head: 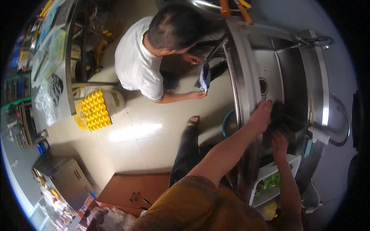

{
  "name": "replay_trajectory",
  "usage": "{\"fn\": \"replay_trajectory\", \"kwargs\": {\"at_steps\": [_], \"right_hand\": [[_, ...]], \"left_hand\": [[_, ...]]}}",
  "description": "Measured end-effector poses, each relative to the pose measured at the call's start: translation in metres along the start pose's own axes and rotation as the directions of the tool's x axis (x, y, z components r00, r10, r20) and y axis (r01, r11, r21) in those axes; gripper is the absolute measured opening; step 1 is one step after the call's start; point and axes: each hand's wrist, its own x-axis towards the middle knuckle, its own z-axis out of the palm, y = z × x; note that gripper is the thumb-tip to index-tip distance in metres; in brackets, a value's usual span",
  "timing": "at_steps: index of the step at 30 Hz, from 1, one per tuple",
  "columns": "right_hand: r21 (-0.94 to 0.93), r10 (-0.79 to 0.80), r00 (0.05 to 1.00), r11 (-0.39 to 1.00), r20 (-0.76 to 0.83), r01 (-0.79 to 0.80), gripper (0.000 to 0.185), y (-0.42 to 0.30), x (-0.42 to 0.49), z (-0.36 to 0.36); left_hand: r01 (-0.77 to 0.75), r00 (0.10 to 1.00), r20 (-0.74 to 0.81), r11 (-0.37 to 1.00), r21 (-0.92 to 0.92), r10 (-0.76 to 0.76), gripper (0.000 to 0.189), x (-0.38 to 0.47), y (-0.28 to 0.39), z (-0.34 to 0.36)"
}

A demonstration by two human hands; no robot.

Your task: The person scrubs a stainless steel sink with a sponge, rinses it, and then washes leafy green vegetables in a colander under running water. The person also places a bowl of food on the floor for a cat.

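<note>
My left hand (pixel 261 115) reaches over the front rim of a stainless steel sink (pixel 270 65), its fingers at the near edge of a dark, blurred thing (pixel 284 117). Lower down, my right hand (pixel 279 146) is against the same dark thing from below. Motion blur hides what it is and most of both hands' fingertips. A round drain (pixel 263 86) shows in the basin just beyond my left hand. Beneath my right forearm lies a white perforated plastic basket (pixel 260 199) with green leafy vegetables (pixel 270 182) in it.
A person in a white shirt (pixel 138 57) crouches at left, holding a dark and pale sheet-like item (pixel 205 76). A faucet (pixel 313 42) and a white fitting with a hose (pixel 319 135) line the sink's back. A blue basin (pixel 225 124) stands under the front edge. Yellow egg trays (pixel 95 109) sit farther left.
</note>
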Motion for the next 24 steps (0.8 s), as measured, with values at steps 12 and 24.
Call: {"fn": "replay_trajectory", "kwargs": {"at_steps": [12,24], "right_hand": [[0.038,0.201,0.962,0.977,0.185,-0.211,0.025,-0.024,0.031,0.051],[0.031,0.271,0.96,0.963,-0.073,-0.269,0.028,-0.068,0.025,0.046]], "left_hand": [[0.056,0.997,0.046,0.976,0.212,-0.067,0.053,0.013,0.006,0.041],[0.056,0.993,0.095,0.985,0.165,-0.073,0.047,0.002,-0.003,0.014]]}}
